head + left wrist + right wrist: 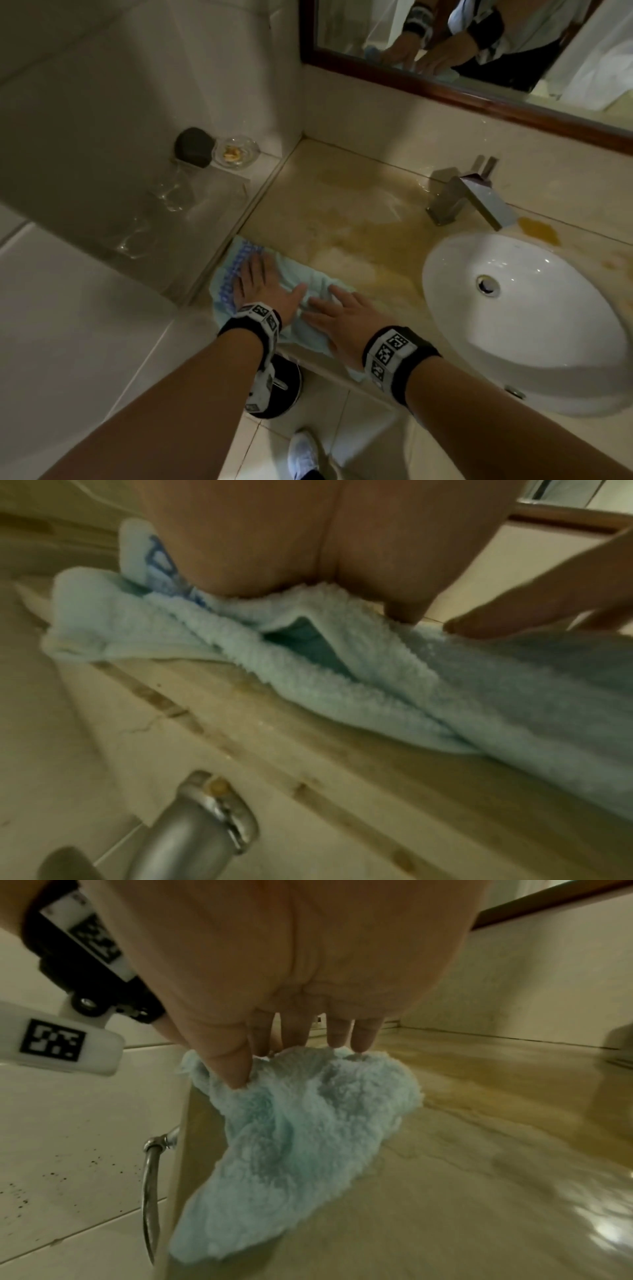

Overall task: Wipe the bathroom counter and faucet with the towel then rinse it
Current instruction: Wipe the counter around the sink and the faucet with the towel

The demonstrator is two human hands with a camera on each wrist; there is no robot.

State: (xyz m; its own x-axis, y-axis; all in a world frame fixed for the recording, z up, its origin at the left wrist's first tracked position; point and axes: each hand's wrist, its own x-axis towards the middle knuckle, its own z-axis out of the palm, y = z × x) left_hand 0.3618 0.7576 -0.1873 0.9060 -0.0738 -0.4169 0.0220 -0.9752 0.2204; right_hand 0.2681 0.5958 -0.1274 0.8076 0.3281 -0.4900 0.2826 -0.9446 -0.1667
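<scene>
soft terry towel pinned flat at the near left corner of the bench

the light blue towel (pixel 301 294) lies bunched on the near left part of the bench (pixel 342 205), up against the left side ledge, with one end drooping over the near edge. the left hand (pixel 263 287) lies flat on its left portion, over the darker blue patterned band, fingers straight and spread. the right hand (pixel 346 318) presses the right portion, its fingertips (pixel 236 1074) digging slightly into the pile. neither grip is clamped round the cloth; both are apart and simply bearing down.

the towel looks light, limp and fluffy, folding and rucking wherever it is pushed, so it probably slides best under flat palms and will bunch if dragged by a corner. the bench surface looks glossy, with wet-looking, yellowish streaks, and an orange-yellow stain (pixel 539 231) sits to the right of the faucet (pixel 469 198), so the cloth is likely to take up water and grow heavier. for the faucet and for rinsing over the white sink (pixel 582 359), gathering it in a loose fistful at the middle seems the sensible hold. much of the bench, to the far right, still appears to need wiping.
</scene>
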